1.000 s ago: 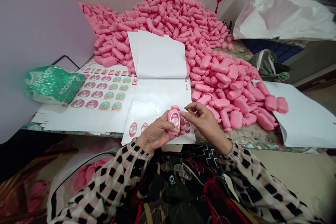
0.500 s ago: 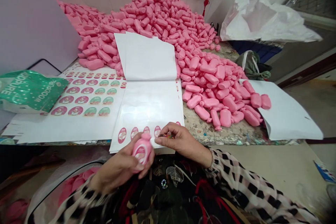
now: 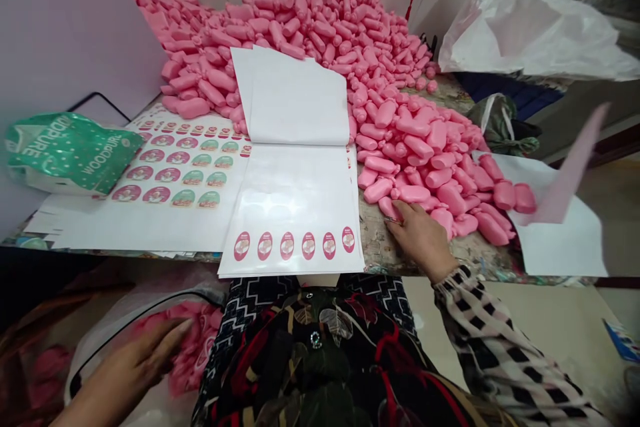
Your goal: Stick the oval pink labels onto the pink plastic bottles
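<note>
My right hand (image 3: 420, 237) is at the near edge of the heap of pink bottles (image 3: 325, 27), its thumb and fingers closed around a small pink bottle (image 3: 389, 207) that is partly covered. Low on the left, my left hand (image 3: 143, 357) hangs over a clear plastic bag (image 3: 107, 327) with its fingers stretched out and nothing seen in them. Pink bottles (image 3: 193, 347) fill the bag, some showing oval outlines. On the table before me lies a label sheet (image 3: 295, 200) with a row of pink oval stickers (image 3: 287, 245) along its near edge.
Sheets of pink and green labels (image 3: 125, 227) spread out at the left, beside a green WOODPURE pack (image 3: 75, 153). A white sheet (image 3: 565, 247) lies at the right end, with a blurred pinkish flap (image 3: 570, 177) standing up from it. Behind is a white plastic bag (image 3: 530, 27).
The labelled bottle has left my left hand, which moved down to the bag. My right hand went from the label sheet to the heap. A blurred flap now rises at the right.
</note>
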Available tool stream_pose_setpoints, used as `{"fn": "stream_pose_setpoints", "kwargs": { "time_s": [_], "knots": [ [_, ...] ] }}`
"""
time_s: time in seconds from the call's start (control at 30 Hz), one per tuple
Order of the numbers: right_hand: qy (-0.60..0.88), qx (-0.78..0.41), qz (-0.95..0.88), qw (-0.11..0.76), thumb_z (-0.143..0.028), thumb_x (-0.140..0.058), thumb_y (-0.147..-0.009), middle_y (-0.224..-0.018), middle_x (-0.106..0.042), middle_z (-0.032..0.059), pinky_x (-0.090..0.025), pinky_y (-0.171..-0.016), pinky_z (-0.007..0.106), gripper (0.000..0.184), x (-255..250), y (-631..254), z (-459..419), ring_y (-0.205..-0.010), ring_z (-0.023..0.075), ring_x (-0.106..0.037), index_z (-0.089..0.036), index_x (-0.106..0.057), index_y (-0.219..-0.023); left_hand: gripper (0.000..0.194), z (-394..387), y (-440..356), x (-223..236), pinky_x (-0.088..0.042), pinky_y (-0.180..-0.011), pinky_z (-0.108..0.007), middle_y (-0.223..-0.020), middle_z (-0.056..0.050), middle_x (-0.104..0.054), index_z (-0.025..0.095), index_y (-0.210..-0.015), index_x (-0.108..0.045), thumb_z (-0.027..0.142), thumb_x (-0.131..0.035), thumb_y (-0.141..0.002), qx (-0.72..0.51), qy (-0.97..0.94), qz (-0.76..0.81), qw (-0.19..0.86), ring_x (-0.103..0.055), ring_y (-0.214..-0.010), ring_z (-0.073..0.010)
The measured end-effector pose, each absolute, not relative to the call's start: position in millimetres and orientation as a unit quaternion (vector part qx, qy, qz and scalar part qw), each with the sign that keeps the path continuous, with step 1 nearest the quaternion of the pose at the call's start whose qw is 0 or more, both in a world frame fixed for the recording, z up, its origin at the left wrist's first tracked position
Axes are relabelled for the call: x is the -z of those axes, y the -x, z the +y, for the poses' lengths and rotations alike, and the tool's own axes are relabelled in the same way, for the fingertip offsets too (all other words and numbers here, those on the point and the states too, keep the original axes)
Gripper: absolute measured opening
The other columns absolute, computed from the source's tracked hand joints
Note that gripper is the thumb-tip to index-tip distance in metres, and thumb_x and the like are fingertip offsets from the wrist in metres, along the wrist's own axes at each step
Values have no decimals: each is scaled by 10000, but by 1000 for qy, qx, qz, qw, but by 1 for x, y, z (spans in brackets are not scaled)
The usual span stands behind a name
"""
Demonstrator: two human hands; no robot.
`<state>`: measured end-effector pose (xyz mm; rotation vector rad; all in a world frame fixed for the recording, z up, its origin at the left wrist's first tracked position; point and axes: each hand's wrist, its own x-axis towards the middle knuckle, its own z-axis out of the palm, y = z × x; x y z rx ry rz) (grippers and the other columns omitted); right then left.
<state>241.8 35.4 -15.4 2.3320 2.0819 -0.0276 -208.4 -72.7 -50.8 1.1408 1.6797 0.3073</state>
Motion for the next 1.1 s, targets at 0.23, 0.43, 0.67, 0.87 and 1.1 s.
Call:
{"fn": "stream_pose_setpoints", "kwargs": {
  "time_s": [0.23, 0.43, 0.67, 0.87, 1.1],
  "knots": [
    [-692, 56, 700, -169, -415, -528, -831, -1188, -574, 96, -462, -741, 359, 429, -8, -202, 14, -970, 256, -579, -226, -548, -1216, 418, -11, 58, -6, -503, -721, -355, -905, -87, -672, 204, -1152, -603, 465, -545, -830, -246, -400, 452, 759, -636, -763, -202],
    [-611, 136, 733, -264, -341, -558, -826, -998, -593, 64, -464, -753, 338, 390, -15, -163, -10, -843, 202, -581, -245, -526, -1202, 408, 15, -6, 11, -480, -816, -335, -940, -108, -641, 152, -1025, -612, 501, -466, -872, -348, -245, 289, 858, -617, -843, -172],
    [-609, 165, 726, -274, -377, -579, -813, -983, -600, 70, -472, -724, 348, 345, -11, -159, -20, -845, 210, -585, -212, -522, -1111, 499, 6, -6, 12, -503, -770, -317, -869, -96, -658, 157, -1081, -587, 564, -381, -877, -340, -208, 268, 877, -628, -827, -179],
    [-383, 192, 882, -198, -161, -431, -872, -1325, -517, 72, -483, -786, 333, 443, -16, -172, -26, -1054, 199, -572, -239, -405, -1307, 567, 16, 14, 20, -546, -585, -335, -791, -126, -677, 124, -1149, -554, 571, -320, -891, -197, -155, 239, 938, -676, -691, -227],
    [-444, 291, 800, -279, -271, -565, -848, -1194, -572, 42, -473, -827, 299, 424, -18, -196, -24, -1051, 173, -560, -288, -491, -1265, 361, 13, 18, 24, -530, -552, -251, -857, -79, -654, 154, -1095, -566, 270, -658, -766, -176, -245, 225, 926, -652, -658, -163]
  ]
}}
